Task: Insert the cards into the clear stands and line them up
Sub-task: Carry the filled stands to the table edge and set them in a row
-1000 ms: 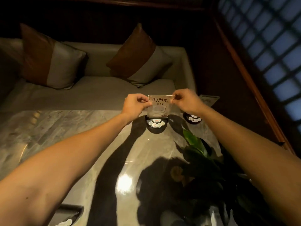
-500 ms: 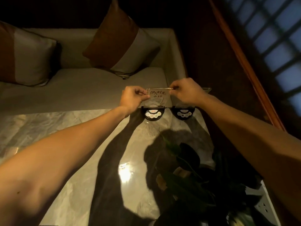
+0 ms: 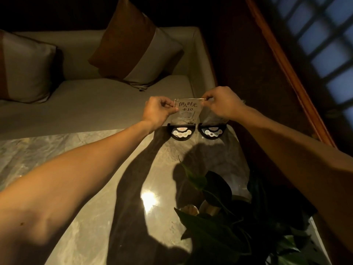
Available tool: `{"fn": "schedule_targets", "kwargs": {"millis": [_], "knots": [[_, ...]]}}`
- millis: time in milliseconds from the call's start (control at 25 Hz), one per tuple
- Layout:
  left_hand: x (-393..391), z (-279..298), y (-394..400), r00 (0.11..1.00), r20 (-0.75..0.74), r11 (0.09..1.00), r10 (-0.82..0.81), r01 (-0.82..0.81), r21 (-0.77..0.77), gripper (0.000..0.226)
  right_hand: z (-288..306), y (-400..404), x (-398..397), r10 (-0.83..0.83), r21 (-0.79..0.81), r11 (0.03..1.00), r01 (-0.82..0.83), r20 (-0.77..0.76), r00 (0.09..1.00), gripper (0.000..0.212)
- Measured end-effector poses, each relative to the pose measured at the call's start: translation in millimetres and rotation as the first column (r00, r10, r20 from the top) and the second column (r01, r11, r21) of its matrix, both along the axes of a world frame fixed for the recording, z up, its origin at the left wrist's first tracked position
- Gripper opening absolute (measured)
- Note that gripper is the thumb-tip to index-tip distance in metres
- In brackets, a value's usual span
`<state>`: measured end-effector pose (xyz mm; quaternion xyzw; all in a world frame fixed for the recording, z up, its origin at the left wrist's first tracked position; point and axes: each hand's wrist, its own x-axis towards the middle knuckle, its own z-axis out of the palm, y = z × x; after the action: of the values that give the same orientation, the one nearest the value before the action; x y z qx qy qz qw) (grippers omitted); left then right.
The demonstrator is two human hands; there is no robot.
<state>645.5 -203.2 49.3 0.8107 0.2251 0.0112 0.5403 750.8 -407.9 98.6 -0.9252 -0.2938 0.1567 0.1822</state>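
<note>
A clear stand (image 3: 188, 111) with a black half-round base (image 3: 181, 131) stands upright at the far edge of the marble table (image 3: 86, 169). A card with dark handwritten characters sits inside its clear panel. My left hand (image 3: 158, 109) pinches the panel's top left corner. My right hand (image 3: 221, 105) pinches its top right corner. A second stand (image 3: 212, 131) with a like black base is right beside it, its clear panel mostly hidden behind my right hand.
A leafy potted plant (image 3: 225, 213) fills the near right of the table. Beyond the table is a pale sofa (image 3: 95, 104) with two brown-and-grey cushions (image 3: 137, 44). A dark wooden wall and latticed window (image 3: 321, 44) are on the right.
The left stand now sits right beside the second stand, where a second ago there was a gap. Both hands keep pinching the panel's top corners. The camera has tilted and moved closer.
</note>
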Motion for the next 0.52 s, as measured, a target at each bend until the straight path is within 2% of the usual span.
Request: {"fn": "schedule_targets", "kwargs": {"millis": [200, 520], "knots": [[-1, -5, -7, 1.0, 0.001, 0.999, -0.014, 0.014, -0.029, 0.012, 3, -6, 2, 0.045, -0.039, 0.998, -0.044, 0.006, 0.999, 0.02], [-3, -11, -3, 1.0, 0.022, 0.999, -0.02, 0.021, -0.05, 0.021, 1, -4, -3, 0.003, 0.014, 1.0, -0.003, -0.034, 0.999, 0.021]]}}
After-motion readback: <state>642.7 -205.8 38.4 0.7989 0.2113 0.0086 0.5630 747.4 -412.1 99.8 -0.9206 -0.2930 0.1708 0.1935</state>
